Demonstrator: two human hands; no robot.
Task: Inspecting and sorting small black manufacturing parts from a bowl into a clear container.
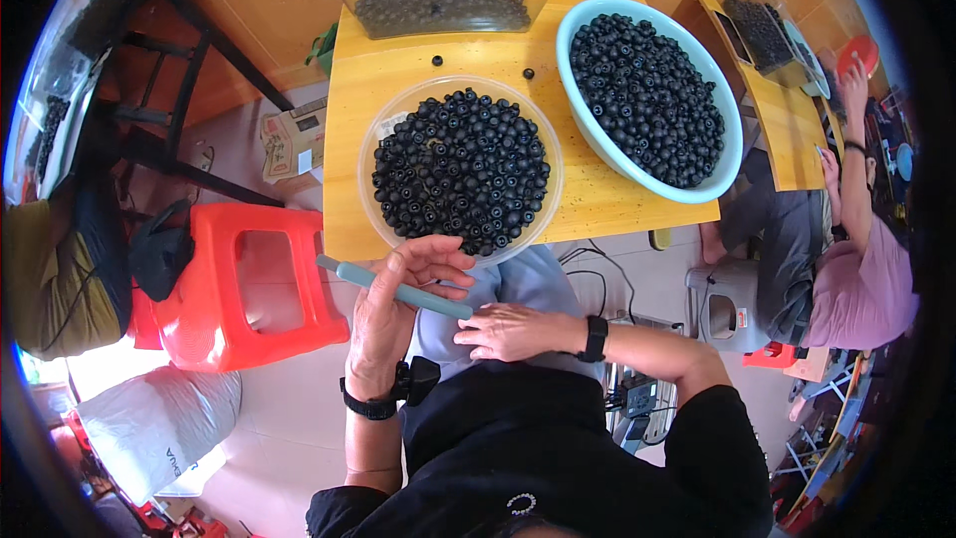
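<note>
- Our left hand (398, 294) is raised in front of us, palm turned toward our face, fingers (438, 251) curled inward and the thumb pressing a thin stick-shaped tool (393, 286) against them
- Our left forearm comes up from the lower edge, nearly upright, a dark band on the wrist
- Our right hand (513, 331) lies flat, palm down, fingers spread and pointing left, just below the left hand
- Our right forearm runs in from the right, elbow bent, a dark band at the wrist
</note>
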